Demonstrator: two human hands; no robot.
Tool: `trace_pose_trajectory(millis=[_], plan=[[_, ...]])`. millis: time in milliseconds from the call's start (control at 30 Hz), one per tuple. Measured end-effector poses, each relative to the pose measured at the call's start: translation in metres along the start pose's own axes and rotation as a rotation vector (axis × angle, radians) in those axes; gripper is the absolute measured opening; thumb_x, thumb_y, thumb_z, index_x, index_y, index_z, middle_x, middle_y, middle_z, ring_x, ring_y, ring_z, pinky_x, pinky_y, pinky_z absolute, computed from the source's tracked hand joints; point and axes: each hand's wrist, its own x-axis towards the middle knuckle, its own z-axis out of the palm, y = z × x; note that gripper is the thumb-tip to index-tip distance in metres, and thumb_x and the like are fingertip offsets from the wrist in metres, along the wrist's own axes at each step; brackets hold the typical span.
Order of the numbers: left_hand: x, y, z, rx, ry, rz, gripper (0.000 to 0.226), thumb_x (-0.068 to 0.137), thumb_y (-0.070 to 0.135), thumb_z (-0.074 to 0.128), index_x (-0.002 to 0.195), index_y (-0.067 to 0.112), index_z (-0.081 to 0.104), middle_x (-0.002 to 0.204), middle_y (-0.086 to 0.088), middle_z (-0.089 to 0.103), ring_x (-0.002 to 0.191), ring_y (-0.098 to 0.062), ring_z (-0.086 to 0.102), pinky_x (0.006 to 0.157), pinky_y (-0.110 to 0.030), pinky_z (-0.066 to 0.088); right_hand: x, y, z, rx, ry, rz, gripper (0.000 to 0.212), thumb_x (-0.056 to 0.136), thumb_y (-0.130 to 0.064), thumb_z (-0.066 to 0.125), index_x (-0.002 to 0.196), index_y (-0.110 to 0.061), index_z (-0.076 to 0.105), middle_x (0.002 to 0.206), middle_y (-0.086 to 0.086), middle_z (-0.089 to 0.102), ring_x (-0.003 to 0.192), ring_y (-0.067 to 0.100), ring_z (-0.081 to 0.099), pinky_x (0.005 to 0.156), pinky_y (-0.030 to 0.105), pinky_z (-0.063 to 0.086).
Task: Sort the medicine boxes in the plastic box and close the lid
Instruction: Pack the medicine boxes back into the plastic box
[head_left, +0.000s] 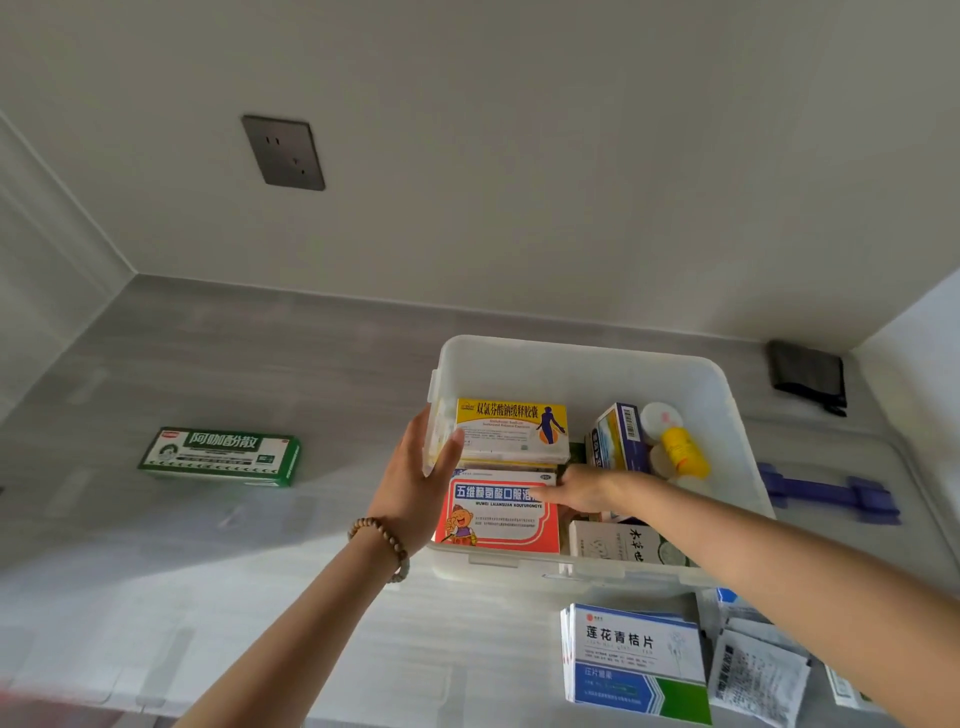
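The translucent plastic box (582, 364) stands open on the grey counter. Inside on the left, a yellow medicine box (511, 426) lies behind a red and white medicine box (493, 519). My left hand (415, 488) lies flat against the plastic box's left wall, fingertips touching the yellow box's left end. My right hand (576, 491) reaches into the plastic box, and its fingers hold the red and white box's upper right edge. A blue and white carton (618, 436), a yellow bottle (683, 452) and a white carton (618, 540) fill the right side.
The clear lid (909, 467) with a blue handle (826, 493) lies right of the plastic box. A green medicine box (223, 457) sits on the counter at left. A blue and green box (636, 660) and white sachets (758, 675) lie near the front. A black item (808, 374) rests at the back right.
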Motion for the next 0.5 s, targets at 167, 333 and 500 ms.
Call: trace_pose_trajectory(millis=[167,333,500], plan=[[0.001,0.0,0.001,0.035,0.007,-0.009,0.035,0.09,0.042,0.039,0.122,0.029,0.037,0.105,0.014,0.051,0.079,0.014,0.049,0.053,0.003,0.039,0.001,-0.001,0.003,-0.074,-0.011,0.014,0.042,0.094,-0.043,0.046,0.129,-0.022,0.05,0.127,0.003,0.061,0.119,0.023,0.056,0.105,0.042,0.042],[0.0,0.001,-0.002,0.112,0.014,-0.026,0.046,0.089,0.047,0.039,0.13,0.025,0.037,0.119,0.002,0.054,0.092,-0.005,0.055,0.067,-0.01,0.044,-0.018,-0.01,-0.009,-0.076,0.078,-0.067,0.042,0.096,-0.039,0.043,0.129,-0.015,0.049,0.126,0.009,0.06,0.115,0.025,0.057,0.093,0.034,0.047],[-0.009,0.011,-0.005,0.418,0.126,0.06,0.058,0.087,0.052,0.037,0.134,0.018,0.035,0.133,-0.004,0.046,0.12,-0.021,0.041,0.097,-0.033,0.036,-0.071,-0.009,-0.029,0.023,0.236,-0.232,0.046,0.092,-0.045,0.046,0.131,-0.022,0.05,0.126,-0.003,0.06,0.111,0.015,0.057,0.1,0.036,0.044]])
